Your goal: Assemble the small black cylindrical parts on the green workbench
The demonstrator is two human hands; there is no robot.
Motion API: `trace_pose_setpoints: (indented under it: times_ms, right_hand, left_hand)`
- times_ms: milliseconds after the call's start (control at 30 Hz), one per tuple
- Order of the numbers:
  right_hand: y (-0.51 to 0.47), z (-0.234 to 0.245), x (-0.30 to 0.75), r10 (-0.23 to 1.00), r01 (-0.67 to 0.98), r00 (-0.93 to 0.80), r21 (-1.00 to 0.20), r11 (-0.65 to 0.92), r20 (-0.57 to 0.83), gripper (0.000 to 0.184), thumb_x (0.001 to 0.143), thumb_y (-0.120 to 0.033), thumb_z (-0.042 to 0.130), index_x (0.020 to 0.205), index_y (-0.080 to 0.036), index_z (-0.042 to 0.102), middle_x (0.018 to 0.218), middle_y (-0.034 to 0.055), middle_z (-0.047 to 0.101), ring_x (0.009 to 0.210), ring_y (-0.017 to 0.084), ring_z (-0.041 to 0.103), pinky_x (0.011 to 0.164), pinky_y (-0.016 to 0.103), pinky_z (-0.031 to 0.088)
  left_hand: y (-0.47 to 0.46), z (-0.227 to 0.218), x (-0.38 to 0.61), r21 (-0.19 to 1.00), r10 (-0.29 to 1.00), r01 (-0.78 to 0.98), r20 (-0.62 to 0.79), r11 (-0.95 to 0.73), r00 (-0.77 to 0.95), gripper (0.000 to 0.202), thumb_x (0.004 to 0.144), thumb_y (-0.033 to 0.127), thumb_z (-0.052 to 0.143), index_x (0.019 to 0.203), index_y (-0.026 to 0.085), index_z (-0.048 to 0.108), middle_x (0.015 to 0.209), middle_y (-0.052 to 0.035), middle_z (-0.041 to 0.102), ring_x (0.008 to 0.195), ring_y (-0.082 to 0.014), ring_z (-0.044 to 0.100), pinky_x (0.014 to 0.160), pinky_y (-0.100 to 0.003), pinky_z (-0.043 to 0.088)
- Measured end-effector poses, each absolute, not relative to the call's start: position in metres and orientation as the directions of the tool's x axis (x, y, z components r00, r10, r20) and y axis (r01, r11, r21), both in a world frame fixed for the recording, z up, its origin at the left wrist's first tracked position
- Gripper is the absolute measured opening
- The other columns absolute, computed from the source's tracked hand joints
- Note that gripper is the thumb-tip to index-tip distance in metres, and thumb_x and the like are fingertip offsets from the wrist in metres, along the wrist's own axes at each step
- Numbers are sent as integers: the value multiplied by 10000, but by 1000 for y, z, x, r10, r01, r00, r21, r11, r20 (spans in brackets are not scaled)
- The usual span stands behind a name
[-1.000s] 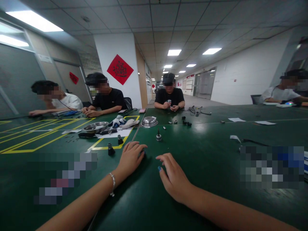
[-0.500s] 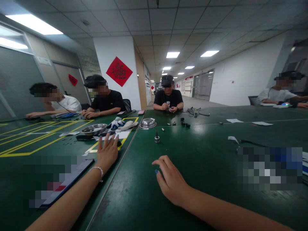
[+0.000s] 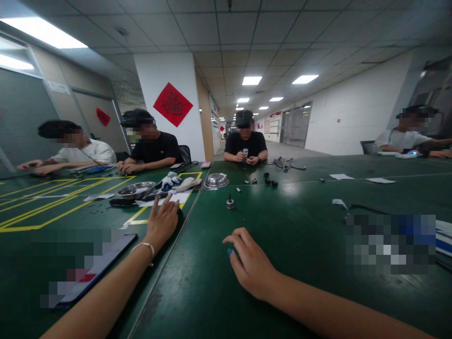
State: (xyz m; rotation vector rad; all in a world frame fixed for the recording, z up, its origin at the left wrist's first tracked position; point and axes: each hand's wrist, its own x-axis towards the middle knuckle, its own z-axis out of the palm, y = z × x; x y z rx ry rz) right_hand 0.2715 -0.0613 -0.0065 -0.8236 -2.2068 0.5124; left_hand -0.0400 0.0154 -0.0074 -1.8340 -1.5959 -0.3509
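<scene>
My left hand [image 3: 163, 221] is held out over the green table, fingers stretched forward and nothing gripped in it. Just past its fingertips lie a white sheet [image 3: 181, 197] and a dark, long-handled item [image 3: 122, 202]. A small dark shape partly shows at the hand's right side, too unclear to name. My right hand [image 3: 252, 268] lies on its edge nearer to me, thumb and fingers apart, fingers loosely bent, holding nothing. Beyond it stands a small round metal part with a thin dark upright tip [image 3: 230, 203], untouched. A small metal piece [image 3: 238, 190] lies behind that.
A metal bowl [image 3: 136, 189], gloves [image 3: 189, 184] and an upturned metal dish [image 3: 216, 181] lie further back. Several black parts [image 3: 270, 181] and cables [image 3: 284, 163] sit beyond. A flat tablet-like panel [image 3: 97, 273] is left of my forearm. Several people sit around the table.
My left hand has shifted slightly right, its fingers closer together and turned more to the right. My right hand stays in place. The camera view has turned a little to the right.
</scene>
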Motion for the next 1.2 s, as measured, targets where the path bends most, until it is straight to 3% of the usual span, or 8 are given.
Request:
trace_pose_setpoints:
  times_ms: [133,333,433,533,633,700,833,1200]
  right_hand:
    - [-61,-7,272,681,420,-556,-547,725,476,314,859,-73,449,1137,-191,534,1071,77,460,914,186,521,777,315,448]
    - [-60,-10,270,667,419,-560,-526,740,492,279,845,-70,456,1075,-187,560,1056,70,456,901,180,518,777,312,445]
    - [-59,-11,270,658,412,-564,-520,748,499,278,834,-61,461,1058,-187,567,1051,66,458,907,181,516,795,315,439]
    - [-59,-11,271,657,413,-569,-519,749,495,272,833,-61,466,1049,-186,574,1057,68,456,916,184,515,798,314,437]
    - [-59,-10,271,655,410,-574,-520,750,492,265,835,-64,463,1042,-182,579,1058,69,455,920,183,517,800,313,437]
    - [-59,-10,271,651,406,-577,-518,753,493,269,832,-62,461,1039,-185,581,1054,66,455,917,180,518,802,311,437]
    - [-60,-10,270,645,404,-585,-513,757,492,265,828,-60,469,1027,-185,591,1045,64,459,907,179,521,792,308,441]
    - [-57,-15,271,614,418,-631,-459,784,474,225,833,-71,473,990,-165,604,1028,61,478,818,157,534,734,289,452]
  left_hand:
    - [17,-9,-40,-345,765,938,596,-29,244,445,849,159,337,1224,76,562,1190,-180,636,1356,-294,317,1125,-543,56]
    - [13,-3,-34,-268,773,959,589,-90,237,381,842,144,377,1162,157,583,1166,-132,660,1344,-287,338,1116,-552,83]
    - [13,0,-31,-306,783,939,539,-159,309,338,857,143,387,1124,187,590,1165,-119,654,1306,-289,392,1115,-556,97]
    - [16,2,-30,-282,825,921,425,-270,372,284,871,142,396,1057,195,604,1128,-113,648,1206,-278,499,1098,-510,214]
    - [19,3,-30,-183,875,931,323,-316,360,247,870,148,414,1024,203,599,1062,-93,645,1027,-244,604,976,-408,406]
    - [20,2,-32,-157,887,939,309,-308,342,227,872,169,426,1017,198,597,1045,-97,642,977,-247,616,904,-391,451]
    - [23,-1,-35,-142,898,950,312,-279,310,213,877,205,431,1009,186,597,1037,-109,648,967,-272,619,885,-426,443]
    - [22,-3,-40,-110,897,944,292,-312,331,279,900,244,399,1099,195,589,1079,-98,666,991,-270,600,875,-399,454]
